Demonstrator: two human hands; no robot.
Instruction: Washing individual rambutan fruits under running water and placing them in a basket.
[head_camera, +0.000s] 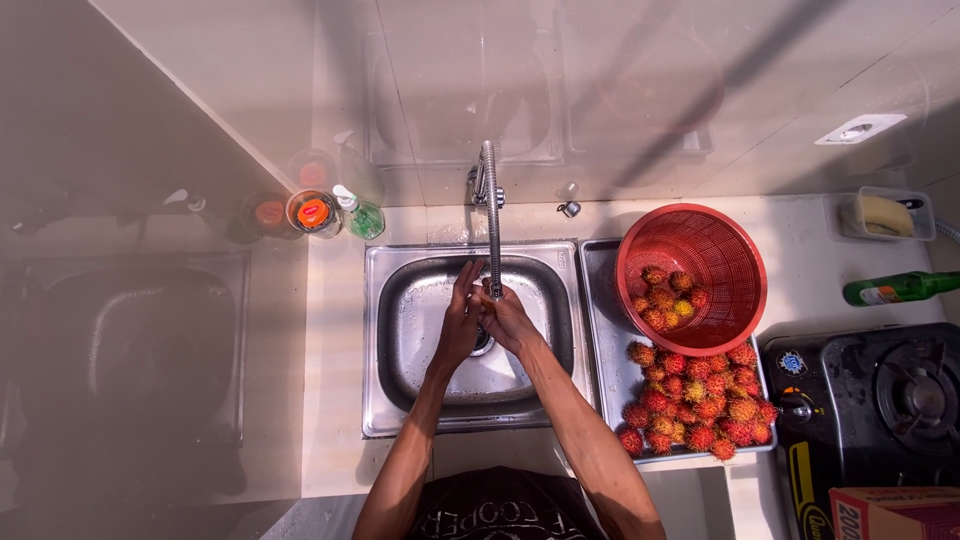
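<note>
My left hand and my right hand are pressed together over the steel sink, right under the spout of the tall curved tap. Their fingers touch each other near the tap's outlet and I see nothing held in either hand. To the right, a red plastic colander leans on the draining board with several rambutans inside. A heap of red and yellow rambutans lies on the board below it.
A gas stove stands at the far right, with a cardboard box corner in front of it. A green bottle and a soap dish lie behind it. A dish soap bottle and a lidded jar stand left of the tap.
</note>
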